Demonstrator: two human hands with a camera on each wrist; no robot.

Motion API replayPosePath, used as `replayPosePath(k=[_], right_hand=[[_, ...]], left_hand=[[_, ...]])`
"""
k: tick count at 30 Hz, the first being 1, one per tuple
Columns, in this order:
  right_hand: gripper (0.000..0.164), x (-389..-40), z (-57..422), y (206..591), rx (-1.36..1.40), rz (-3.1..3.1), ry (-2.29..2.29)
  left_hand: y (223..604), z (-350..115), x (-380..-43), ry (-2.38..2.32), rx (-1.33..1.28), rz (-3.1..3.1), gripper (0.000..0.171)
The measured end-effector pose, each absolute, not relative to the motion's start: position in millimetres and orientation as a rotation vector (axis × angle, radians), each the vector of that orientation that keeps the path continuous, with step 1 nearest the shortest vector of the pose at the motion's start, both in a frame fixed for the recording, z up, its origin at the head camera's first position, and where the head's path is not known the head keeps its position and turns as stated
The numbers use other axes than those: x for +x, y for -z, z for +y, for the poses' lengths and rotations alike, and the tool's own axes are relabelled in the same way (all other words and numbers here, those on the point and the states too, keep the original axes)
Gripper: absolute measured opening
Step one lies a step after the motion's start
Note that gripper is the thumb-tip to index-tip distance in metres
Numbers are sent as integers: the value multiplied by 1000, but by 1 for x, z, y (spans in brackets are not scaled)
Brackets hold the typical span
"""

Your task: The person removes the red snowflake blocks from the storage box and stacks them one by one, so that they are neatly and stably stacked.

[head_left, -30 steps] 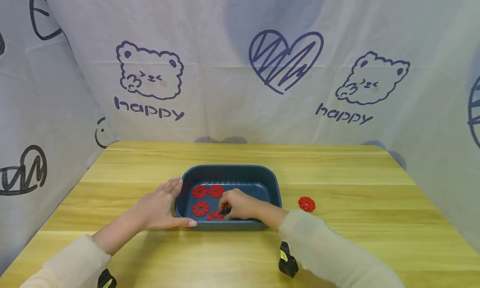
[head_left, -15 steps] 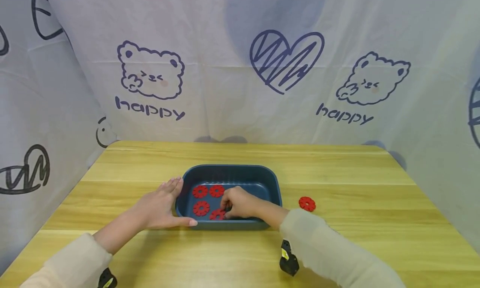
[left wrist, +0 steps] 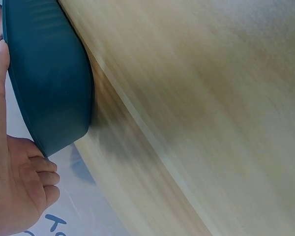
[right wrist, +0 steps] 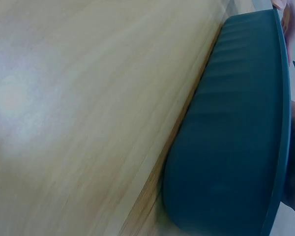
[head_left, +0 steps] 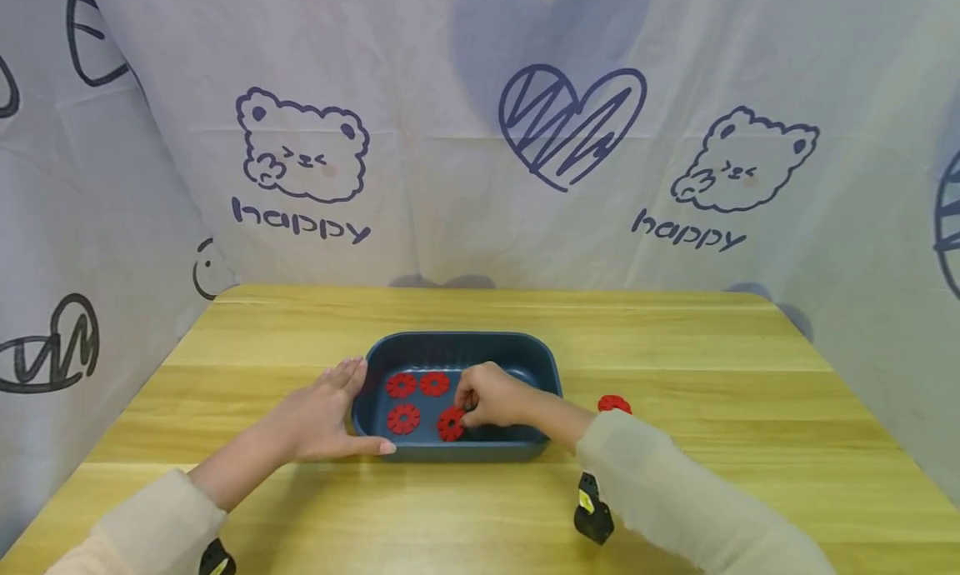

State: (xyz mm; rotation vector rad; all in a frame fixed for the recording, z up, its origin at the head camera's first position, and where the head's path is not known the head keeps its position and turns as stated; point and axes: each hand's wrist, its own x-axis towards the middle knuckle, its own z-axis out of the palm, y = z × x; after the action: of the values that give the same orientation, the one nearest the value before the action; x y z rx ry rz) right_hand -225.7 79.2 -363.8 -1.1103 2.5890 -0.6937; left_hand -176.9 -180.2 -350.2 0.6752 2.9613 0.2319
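Observation:
A dark blue plastic bin sits on the table; its outer wall fills part of both wrist views. Inside, at its left, lie three red interlocking discs, among them a front one and a back one. My right hand reaches into the bin and pinches another red interlocking disc by its right edge, tilted near the front wall. My left hand rests around the front-left corner, thumb along the front rim and fingers extended against the left side. In the right wrist view the bin wall hides my right fingertips.
One more red disc lies on the wooden table right of the bin, partly covered by my right sleeve. Behind the table hangs a white printed cloth, and cloth also hangs at both sides.
My right hand has lifted and shifted slightly right inside the bin, tilting the pinched disc. My right sleeve now covers part of the disc outside. The left hand stays at the corner.

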Motion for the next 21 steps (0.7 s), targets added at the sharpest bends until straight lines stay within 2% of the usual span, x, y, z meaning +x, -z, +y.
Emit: replayPosePath(k=[21], right_hand=[[11,-224,103,346,-1170,2678,528]], left_hand=[[351,-179,-176,-244,674,2965,116]])
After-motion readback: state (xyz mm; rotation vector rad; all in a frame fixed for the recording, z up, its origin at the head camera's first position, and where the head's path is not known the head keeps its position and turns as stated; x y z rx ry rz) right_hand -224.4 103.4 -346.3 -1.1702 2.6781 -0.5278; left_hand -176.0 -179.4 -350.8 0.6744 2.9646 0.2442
